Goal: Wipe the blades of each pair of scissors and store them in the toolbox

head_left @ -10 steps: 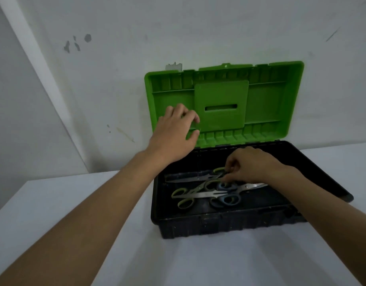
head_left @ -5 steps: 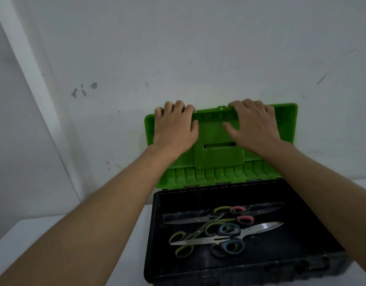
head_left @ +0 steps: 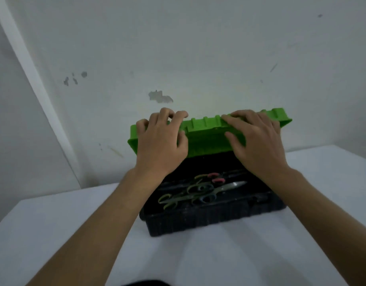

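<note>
Several pairs of scissors are seen lying in a loose, overlapping heap on the floor of the black toolbox base, toward its left and middle part. Green-handled pairs are found at the left, a pair with pink handles at the back, and one bright blade is pointed to the right. The right part of the base floor is seen as dark and bare, though detail there is lost in shadow. The heap is kept well inside the walls; the near wall is reached by none of the handles.

Above the scissors the green lid is held tilted forward over the rear half of the base, partway between upright and shut, so that a wedge of open room is left between its front rim and the base's near wall. The lid's far edge is seen close to the wall behind.

The left hand is laid on the lid's left end, its fingers curled over the top edge and its thumb pressed on the near face. The right hand is spread flat on the lid's right half, fingers apart and reaching the upper rim. Neither hand is touching the scissors, which lie below and between the two wrists.

The toolbox is set on a white table, with bare surface to the left, right and front; the table's back edge is met by the wall.
</note>
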A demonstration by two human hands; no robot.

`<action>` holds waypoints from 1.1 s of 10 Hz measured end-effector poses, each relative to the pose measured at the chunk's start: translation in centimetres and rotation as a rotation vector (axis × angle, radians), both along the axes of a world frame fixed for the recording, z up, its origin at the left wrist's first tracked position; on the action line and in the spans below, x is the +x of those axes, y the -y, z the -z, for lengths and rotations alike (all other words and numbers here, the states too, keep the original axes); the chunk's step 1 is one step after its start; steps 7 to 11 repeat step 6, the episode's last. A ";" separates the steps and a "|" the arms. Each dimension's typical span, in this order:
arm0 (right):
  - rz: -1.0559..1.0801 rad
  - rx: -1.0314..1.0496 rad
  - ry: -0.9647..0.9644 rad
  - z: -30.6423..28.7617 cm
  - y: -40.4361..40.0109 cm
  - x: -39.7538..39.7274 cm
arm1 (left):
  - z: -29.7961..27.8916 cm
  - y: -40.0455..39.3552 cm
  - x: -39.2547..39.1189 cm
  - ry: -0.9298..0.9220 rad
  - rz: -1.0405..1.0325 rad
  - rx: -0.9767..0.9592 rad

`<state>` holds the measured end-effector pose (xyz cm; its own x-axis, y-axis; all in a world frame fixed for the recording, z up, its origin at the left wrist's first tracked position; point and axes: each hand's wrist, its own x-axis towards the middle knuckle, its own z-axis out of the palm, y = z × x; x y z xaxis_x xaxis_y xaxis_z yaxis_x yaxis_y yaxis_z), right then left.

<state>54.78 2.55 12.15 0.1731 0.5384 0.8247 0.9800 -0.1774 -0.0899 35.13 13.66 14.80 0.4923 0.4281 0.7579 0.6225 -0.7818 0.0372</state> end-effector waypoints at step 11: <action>0.127 -0.218 -0.189 11.1 7.8 -5.9 | 8.3 6.1 -4.0 -0.253 0.187 -0.306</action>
